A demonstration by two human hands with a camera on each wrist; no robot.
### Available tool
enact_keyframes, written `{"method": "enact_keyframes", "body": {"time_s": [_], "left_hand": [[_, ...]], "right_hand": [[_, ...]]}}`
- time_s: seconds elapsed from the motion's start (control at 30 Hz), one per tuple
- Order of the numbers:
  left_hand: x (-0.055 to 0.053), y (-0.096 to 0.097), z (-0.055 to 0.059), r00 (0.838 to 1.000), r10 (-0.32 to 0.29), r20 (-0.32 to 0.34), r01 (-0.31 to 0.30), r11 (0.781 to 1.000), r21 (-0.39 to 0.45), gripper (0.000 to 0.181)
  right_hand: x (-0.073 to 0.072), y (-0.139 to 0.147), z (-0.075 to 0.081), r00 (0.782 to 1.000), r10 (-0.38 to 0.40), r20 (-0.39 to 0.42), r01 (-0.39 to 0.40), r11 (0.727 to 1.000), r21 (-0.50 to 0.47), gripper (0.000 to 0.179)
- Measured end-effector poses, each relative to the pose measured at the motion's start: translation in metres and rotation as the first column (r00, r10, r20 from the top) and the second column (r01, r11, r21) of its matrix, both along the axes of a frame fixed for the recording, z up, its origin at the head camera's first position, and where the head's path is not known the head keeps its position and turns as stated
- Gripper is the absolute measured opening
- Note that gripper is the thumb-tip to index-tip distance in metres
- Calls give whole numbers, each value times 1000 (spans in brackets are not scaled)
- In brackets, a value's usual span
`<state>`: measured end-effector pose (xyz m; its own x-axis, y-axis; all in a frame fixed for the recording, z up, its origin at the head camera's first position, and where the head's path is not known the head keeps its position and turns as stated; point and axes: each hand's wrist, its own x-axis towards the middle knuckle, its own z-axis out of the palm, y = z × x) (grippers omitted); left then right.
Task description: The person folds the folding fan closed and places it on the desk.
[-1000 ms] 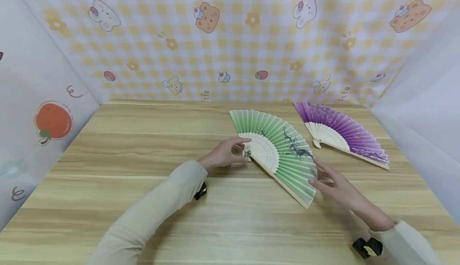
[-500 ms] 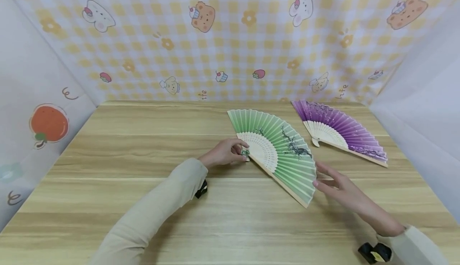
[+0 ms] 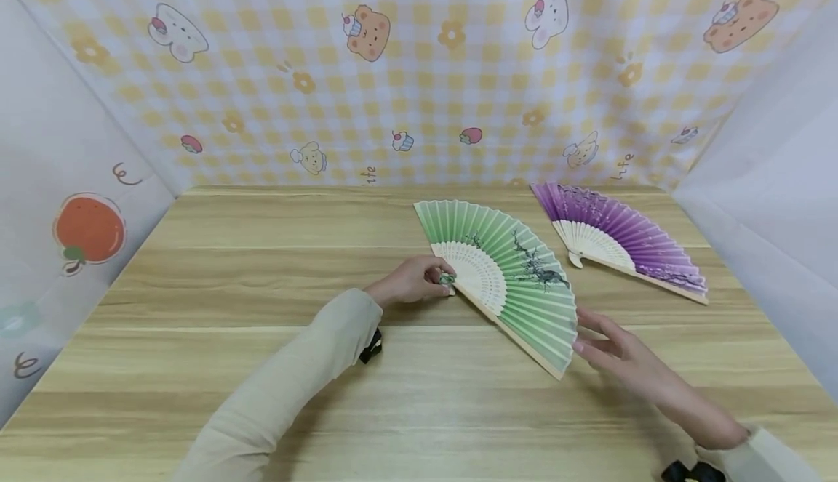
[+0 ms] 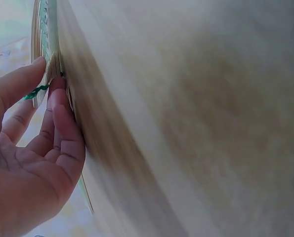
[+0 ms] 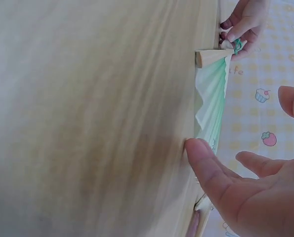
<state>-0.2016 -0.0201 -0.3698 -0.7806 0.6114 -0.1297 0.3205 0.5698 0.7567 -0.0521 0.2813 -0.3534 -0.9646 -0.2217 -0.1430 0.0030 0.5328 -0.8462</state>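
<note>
Green fan (image 3: 497,271): spread wide on the wood-grain table (image 3: 262,271), between the two hands. Its pivot end points toward the left hand (image 3: 411,280); its pleated outer edge arcs away at the back and round toward the right hand (image 3: 631,362).

Left hand: gripping the green fan at the pivot end, fingers curled, thumb on one side and fingertips on the other. The left wrist view shows the stacked ribs between them, with a green cord (image 4: 36,92) beside the thumb.

Right hand: fingers extended and slightly parted, nothing grasped. It lies at the outer edge of the green fan, near the end of the front guard stick. Thumb tip and fingertips are right by the pleats in the head view; whether they touch cannot be told.

Purple fan (image 3: 622,238): also spread, farther back and to the right of the green fan, apart from it and from both hands. Its pivot end faces the green fan.

Behind the table: a yellow-and-white checked backdrop (image 3: 419,67) printed with cartoon animals, flowers and cupcakes. Both forearms wear pale sleeves (image 3: 288,373).
</note>
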Motion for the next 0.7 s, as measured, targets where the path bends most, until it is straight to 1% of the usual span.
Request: {"method": "enact_keyframes", "body": {"time_s": [0.1, 0.23, 0.33, 0.57, 0.7], "left_hand": [[0, 1, -1, 1000, 5, -3, -5, 1000, -6, 26], [0, 2, -2, 999, 34, 9, -34, 999, -2, 24], [0, 3, -2, 998, 56, 21, -56, 998, 3, 23], [1, 4, -1, 996, 79, 41, -80, 997, 13, 21], [1, 4, -2, 995, 88, 45, -89, 996, 20, 20]], "right_hand": [[2, 1, -3, 1000, -5, 10, 6, 999, -43, 58], [3, 1, -5, 999, -11, 35, 14, 995, -95, 58], [4, 1, -5, 997, -20, 68, 28, 993, -118, 58], [5, 3, -3, 978, -37, 206, 74, 982, -172, 61], [5, 4, -3, 973, -34, 230, 84, 973, -214, 62]]}}
